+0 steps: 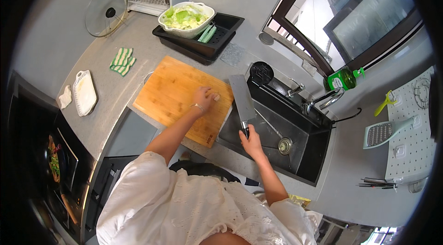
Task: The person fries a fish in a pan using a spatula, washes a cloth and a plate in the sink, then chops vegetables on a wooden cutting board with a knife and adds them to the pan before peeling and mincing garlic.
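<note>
Grey stone counter [115, 88] wraps a corner kitchen, with one black sink [277, 129] set below a window. One bamboo cutting board [180, 97] lies at the counter's front edge, its right side touching the sink's rim. On the board's right end sits one small pale piece of food [216, 97], too small to name; the left hand [203, 96] presses on it, fingers curled down over it. It looks light and likely slippery once cut, so it is best pinned from above with fingertips tucked back. The right hand [251, 142] is clenched around the dark handle of one cleaver [243, 99], whose broad steel blade points away over the sink's left edge, just beside the board. That blade looks heavy, stiff and sharp; the handle is the only safe hold. Farther back, one white bowl of chopped green cabbage [186, 18] rests on a black tray [226, 30]. One striped cloth [122, 61], one white rectangular dish [85, 92], one glass lid [106, 12] and one green bottle [342, 78] stand well apart.
</note>
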`<state>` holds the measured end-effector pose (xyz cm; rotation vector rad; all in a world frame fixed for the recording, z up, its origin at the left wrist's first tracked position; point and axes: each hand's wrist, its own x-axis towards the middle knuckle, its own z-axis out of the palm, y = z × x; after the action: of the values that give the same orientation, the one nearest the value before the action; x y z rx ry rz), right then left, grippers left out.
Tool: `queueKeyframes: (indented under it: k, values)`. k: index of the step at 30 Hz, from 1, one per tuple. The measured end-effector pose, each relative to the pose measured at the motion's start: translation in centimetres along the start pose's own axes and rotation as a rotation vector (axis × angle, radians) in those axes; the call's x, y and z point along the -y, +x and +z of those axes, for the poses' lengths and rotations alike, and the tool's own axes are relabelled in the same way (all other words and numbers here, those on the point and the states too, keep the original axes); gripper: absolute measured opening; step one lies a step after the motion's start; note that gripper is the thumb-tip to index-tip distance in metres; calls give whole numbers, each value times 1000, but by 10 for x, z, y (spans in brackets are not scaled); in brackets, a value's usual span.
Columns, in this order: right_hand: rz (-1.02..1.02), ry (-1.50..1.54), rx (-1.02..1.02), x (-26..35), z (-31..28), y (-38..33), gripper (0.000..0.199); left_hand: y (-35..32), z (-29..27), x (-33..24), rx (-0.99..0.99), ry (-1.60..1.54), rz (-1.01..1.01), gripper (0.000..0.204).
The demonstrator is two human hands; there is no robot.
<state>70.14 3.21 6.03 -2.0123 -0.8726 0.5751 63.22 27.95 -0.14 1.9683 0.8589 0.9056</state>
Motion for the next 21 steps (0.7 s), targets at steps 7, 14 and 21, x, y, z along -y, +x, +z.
queueKeyframes:
  k: [7, 14, 21]
  values:
    - [-198, -336, -10, 11, 18, 18, 27, -27, -77, 5, -101, -63, -117, 13]
    - [-117, -783, 174, -1, 22, 30, 35, -44, -105, -5, -199, -90, -145, 10]
    - [-212, -630, 104, 34, 7, 43, 36, -52, -117, -5, -241, -89, -180, 12]
